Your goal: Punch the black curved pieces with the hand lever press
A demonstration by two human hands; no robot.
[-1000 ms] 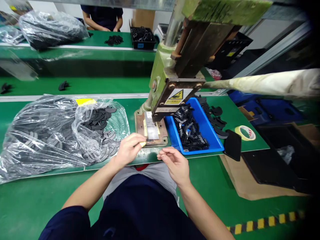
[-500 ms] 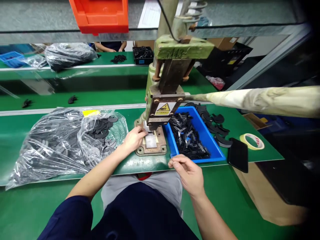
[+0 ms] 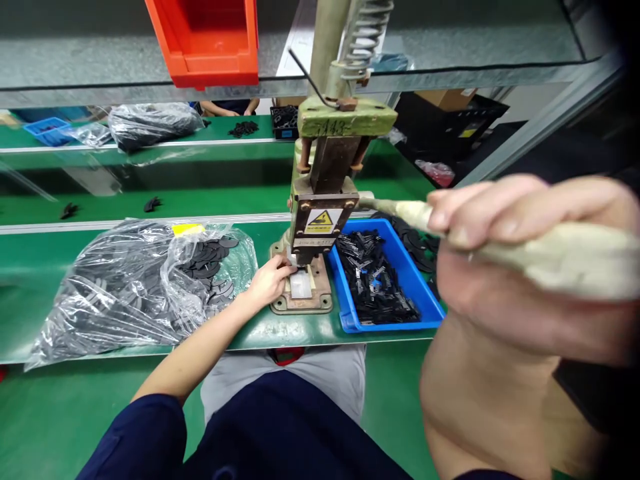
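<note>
My left hand (image 3: 271,281) reaches onto the base (image 3: 324,301) of a green hand press (image 3: 320,227), its fingertips pinched together under the ram. What they hold is too small and hidden to make out; a dark sliver shows beside them, above a pale metal plate (image 3: 301,287). Close to the camera and blurred, my right hand (image 3: 525,287) is wrapped around the cloth-covered press lever (image 3: 407,212). A blue bin (image 3: 350,328) of black plastic parts (image 3: 375,280) stands right of the press.
On the left lies a clear plastic bag (image 3: 110,300) of curved black pieces (image 3: 207,260). An orange bin (image 3: 215,63) hangs overhead on the shelf. Loose black parts (image 3: 153,204) lie on the green strip behind. Across the bench another person's arms (image 3: 230,109) show.
My right hand has risen from the blue bin's front corner and taken hold of the press lever. My left hand stays at the press base. The view has shifted slightly.
</note>
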